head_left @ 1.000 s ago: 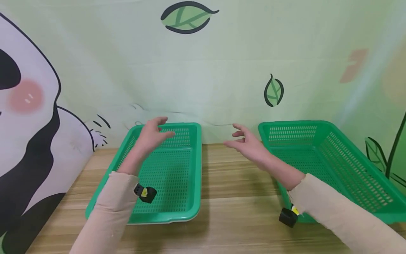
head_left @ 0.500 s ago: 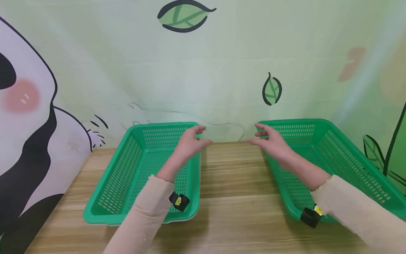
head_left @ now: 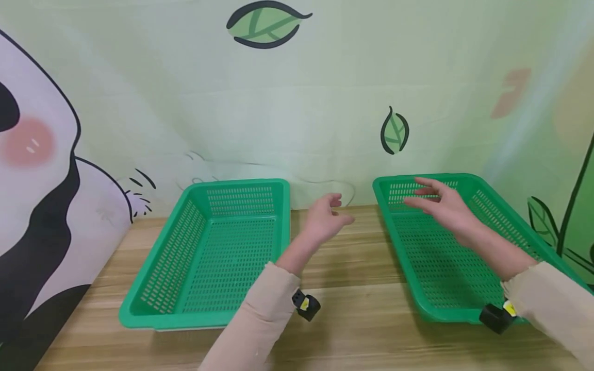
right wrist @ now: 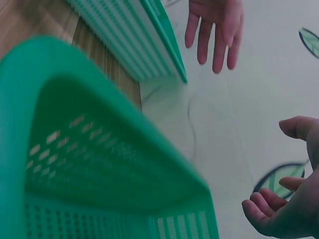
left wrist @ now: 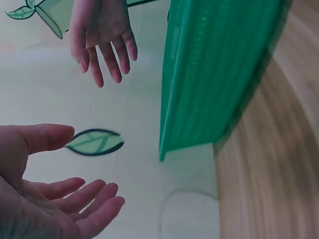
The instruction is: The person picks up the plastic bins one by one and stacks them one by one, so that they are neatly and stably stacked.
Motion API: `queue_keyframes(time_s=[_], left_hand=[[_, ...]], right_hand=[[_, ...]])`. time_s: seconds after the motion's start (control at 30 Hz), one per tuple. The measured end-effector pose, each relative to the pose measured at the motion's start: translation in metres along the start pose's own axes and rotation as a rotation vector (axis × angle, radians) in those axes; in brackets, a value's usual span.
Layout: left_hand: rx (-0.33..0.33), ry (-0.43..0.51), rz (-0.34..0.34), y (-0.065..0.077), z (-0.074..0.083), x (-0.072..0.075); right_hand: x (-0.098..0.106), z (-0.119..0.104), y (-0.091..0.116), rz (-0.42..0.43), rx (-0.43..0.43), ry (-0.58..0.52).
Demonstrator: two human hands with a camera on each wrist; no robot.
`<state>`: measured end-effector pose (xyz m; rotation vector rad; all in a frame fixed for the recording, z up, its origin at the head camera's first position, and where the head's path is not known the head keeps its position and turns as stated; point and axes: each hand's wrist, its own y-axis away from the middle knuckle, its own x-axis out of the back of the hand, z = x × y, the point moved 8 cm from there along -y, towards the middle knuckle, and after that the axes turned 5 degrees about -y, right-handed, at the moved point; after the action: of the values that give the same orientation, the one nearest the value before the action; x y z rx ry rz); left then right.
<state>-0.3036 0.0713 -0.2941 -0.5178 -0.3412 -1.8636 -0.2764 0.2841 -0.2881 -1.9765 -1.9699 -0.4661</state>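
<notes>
My left hand [head_left: 325,219] hovers over the wooden table between two green plastic baskets, its fingers relaxed and nothing in them. In the left wrist view its thumb and fingers [left wrist: 89,199] are spread apart. My right hand [head_left: 445,208] is raised over the right basket [head_left: 429,313], also holding nothing, with loosely bent fingers. The right wrist view shows this hand [right wrist: 294,194] beyond the basket's rim. Beside my left forearm, the left basket [head_left: 160,322] has perforated walls and nothing inside.
Both baskets stand on a wood-grain table [head_left: 343,288] against a pale green printed cloth [head_left: 325,103]. A panda figure [head_left: 42,206] and leaves are printed on it. A small black camera [head_left: 308,307] is strapped at my left wrist, another [head_left: 496,318] at my right.
Both hands have swept to the right: the left from over the left basket to the gap between the baskets, the right from that gap to over the right basket.
</notes>
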Motion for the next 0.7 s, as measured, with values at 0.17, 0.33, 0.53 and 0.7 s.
queue_keyframes(time_s=[0.17,0.33,0.53,0.7], left_hand=[[-0.032,0.065,-0.029,0.001,0.001,-0.024],[-0.069,0.089,-0.021,0.002,0.001,-0.045],[-0.052,0.129,-0.046,0.007,-0.003,-0.073],[0.015,0.14,-0.105,0.014,-0.014,-0.095]], right_hand=[[0.028,0.016,0.004,0.031,0.009,0.013],[0.061,0.035,0.009,0.074,0.005,0.042],[0.091,0.066,0.016,0.098,-0.016,0.098],[0.13,0.132,0.006,0.175,-0.042,0.205]])
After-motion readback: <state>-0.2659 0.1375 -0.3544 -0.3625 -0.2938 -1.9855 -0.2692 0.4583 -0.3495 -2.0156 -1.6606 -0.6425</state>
